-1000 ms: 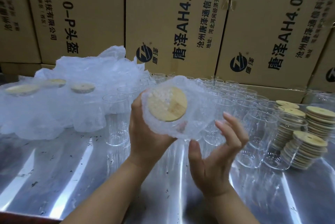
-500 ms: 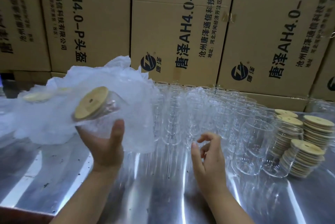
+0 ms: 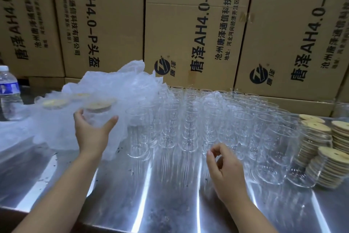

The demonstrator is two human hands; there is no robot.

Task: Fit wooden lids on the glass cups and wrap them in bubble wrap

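Cartons are standing as a wall directly behind the cups. The bench, a shiny metal sheet, is carrying the cups, which are standing upright in close rows, rims nearly touching. A loose heap of wrap is lying just left of the cups, its edge touching the nearest row. Lids are sitting in stacks just right of the cups, some stacks inside glasses. A bottle is standing well left of the cups, beyond the wrap.

The left hand is holding a wrapped cup upright at the heap, just left of the cups. Its fingers and thumb are curling round the body, and a lid is capping the top. Two more lidded cups, blurred, are sitting further left in the wrap. The right hand is hovering just in front of the cups, fingers loosely curled and gripping nothing.

Judged stage: one cup is being set down finished, and the next cup is about to be picked.

Risks:
- The wrapped cup may be tipping once released, since the heap is giving it soft, uneven footing.
- The wrap may be loosening, as nothing visible is fastening it.
- A reach into such tight rows may be knocking neighbouring cups together, chipping rims or toppling several.
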